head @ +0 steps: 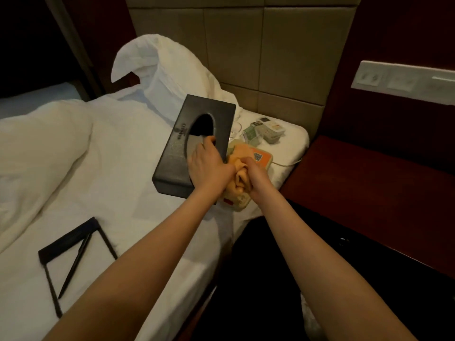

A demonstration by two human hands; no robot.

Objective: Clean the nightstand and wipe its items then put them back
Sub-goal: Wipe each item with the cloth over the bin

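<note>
**Desk:** What does the head camera give you?

**Operator:** I see two bare arms stretched over a white bed sheet. The left hand lies across the top of a black tissue box. Its fingertips are curled at the rim of the oval opening, holding the box.

**Desk:** Describe the box.

**Operator:** It is long, rectangular and matte black, with a small pale logo printed beside the opening. The opening looks dark inside. The box sits on the sheet under the left hand and stretches away beyond it.

**Desk:** And the right hand?

**Operator:** The right hand is clenched around a bunched orange cloth, just beside the left hand. Under the cloth I make out a beige telephone with an orange panel and a square code sticker.

**Desk:** What else is in view?

**Operator:** Beyond the right hand lie small packets and a clear glass that the box partly hides. The dark red nightstand stands to the right of the right hand. Left of the left forearm, a black notepad holder rests on the sheet with a black pen lying across it.
</note>
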